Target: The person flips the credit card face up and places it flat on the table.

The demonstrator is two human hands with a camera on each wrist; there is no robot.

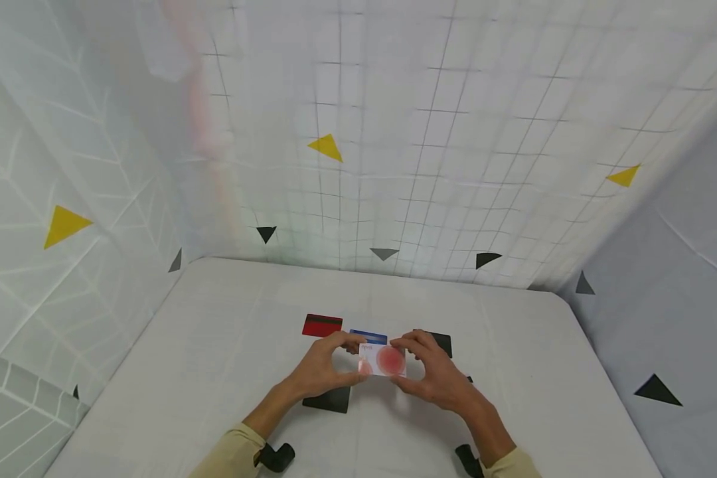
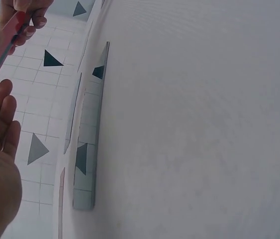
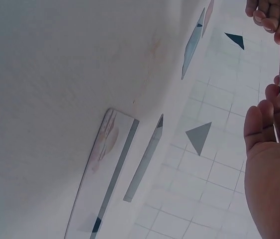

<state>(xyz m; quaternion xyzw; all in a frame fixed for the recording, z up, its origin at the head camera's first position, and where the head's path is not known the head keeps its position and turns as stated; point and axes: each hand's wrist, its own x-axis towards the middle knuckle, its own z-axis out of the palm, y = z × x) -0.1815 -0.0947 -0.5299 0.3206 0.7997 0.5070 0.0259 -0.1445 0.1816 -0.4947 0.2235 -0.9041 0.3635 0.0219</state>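
Observation:
A white and pink card (image 1: 382, 360) with a red circle is held up above the table between both hands. My left hand (image 1: 321, 366) pinches its left edge between thumb and fingers, and my right hand (image 1: 441, 377) grips the right edge the same way. Both wrist views show the card nearly edge-on, with a dark stripe along its back. Just behind it lies a blue card (image 1: 370, 337), partly covered. Under the left wrist is a dark card (image 1: 330, 399). A black card (image 1: 441, 342) lies beyond the right hand, which overlaps it.
A red card (image 1: 322, 325) with a dark stripe lies at the back left of the white table (image 1: 245, 299). Another card (image 3: 100, 169) lies below the right hand, mostly hidden in the head view. White patterned sheets (image 1: 394, 133) surround the table.

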